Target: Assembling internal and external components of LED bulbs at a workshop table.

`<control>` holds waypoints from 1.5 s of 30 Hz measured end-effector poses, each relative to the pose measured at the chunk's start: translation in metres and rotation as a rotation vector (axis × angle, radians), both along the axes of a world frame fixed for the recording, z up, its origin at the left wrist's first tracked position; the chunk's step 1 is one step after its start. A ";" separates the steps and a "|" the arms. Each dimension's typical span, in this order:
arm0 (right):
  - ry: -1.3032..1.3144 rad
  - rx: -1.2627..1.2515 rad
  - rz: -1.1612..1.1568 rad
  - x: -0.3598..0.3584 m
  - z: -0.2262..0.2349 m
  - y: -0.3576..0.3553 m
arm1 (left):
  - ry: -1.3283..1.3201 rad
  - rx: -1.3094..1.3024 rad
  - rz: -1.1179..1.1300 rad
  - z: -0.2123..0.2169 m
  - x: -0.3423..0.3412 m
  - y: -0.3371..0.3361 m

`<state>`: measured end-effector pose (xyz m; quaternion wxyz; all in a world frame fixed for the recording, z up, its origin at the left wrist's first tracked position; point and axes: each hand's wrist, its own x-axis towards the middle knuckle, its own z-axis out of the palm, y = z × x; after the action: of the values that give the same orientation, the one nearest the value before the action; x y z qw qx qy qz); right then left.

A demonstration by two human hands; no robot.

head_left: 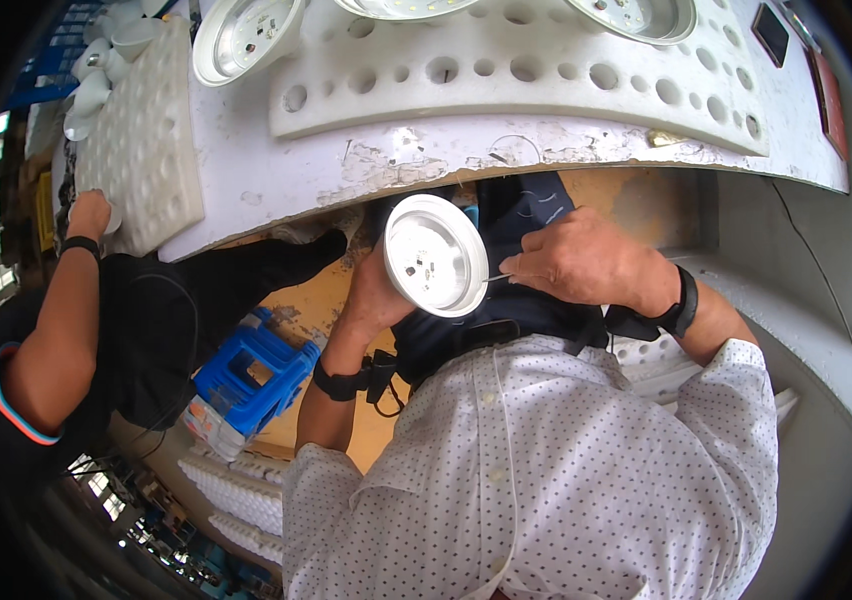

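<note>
Lamp housing in hand, wire pinched.
My left hand point(371, 290) clasped the round white lamp housing point(435, 255) from behind; my right hand point(581, 260) closed fingertips on a thin wire point(499, 277) at its right rim.

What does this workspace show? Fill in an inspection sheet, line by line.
Surface: white worktable, its coating chipped along the near edge.
Job's things: round white lamp housing with a shiny reflector; a thin metal tool touches its rim.
Clutter: white foam tray with round holes; more lamp housings on the table; dimpled foam block; white lamp parts at its far end.
Grippers: left hand holds the housing from behind; right hand pinches the tool.
Cables: thin dark cable along the right side.
Surroundings: another person's hand rests on the foam block; blue plastic stool below; stacked white trays on the floor.
</note>
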<state>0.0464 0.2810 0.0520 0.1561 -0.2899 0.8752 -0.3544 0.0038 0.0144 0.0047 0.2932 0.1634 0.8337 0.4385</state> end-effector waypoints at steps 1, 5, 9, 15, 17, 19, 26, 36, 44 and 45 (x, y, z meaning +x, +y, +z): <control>-0.068 0.144 0.040 0.002 0.002 0.001 | 0.039 -0.014 -0.018 -0.002 -0.001 0.000; -0.084 0.168 0.061 0.002 0.001 -0.003 | 0.122 -0.008 -0.048 -0.005 -0.001 -0.002; -0.094 0.178 0.093 0.000 0.001 -0.005 | 0.208 0.001 -0.058 -0.002 0.000 -0.001; -0.163 0.254 0.170 0.000 -0.001 -0.010 | 0.451 0.019 -0.071 -0.001 0.002 0.004; -0.179 0.251 0.192 0.000 -0.003 -0.012 | 0.514 -0.039 -0.123 -0.001 0.001 0.005; -0.199 0.281 0.195 0.002 -0.005 -0.013 | 0.559 -0.021 -0.118 -0.002 0.002 0.005; -0.138 0.336 0.120 0.002 -0.013 -0.007 | 0.608 0.031 -0.104 -0.001 0.004 0.006; -0.148 0.284 0.182 0.005 -0.006 -0.011 | 0.732 -0.036 -0.132 -0.004 0.004 0.006; -0.264 -0.226 -0.321 0.013 -0.010 0.001 | 0.949 0.189 -0.010 -0.015 -0.005 0.001; -0.262 -0.235 -0.313 0.013 -0.015 -0.002 | 0.946 0.227 -0.022 -0.015 -0.005 0.002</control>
<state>0.0599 0.2795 0.0372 0.1765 -0.1184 0.8345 -0.5083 -0.0015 0.0165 -0.0104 -0.1329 0.3845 0.8207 0.4011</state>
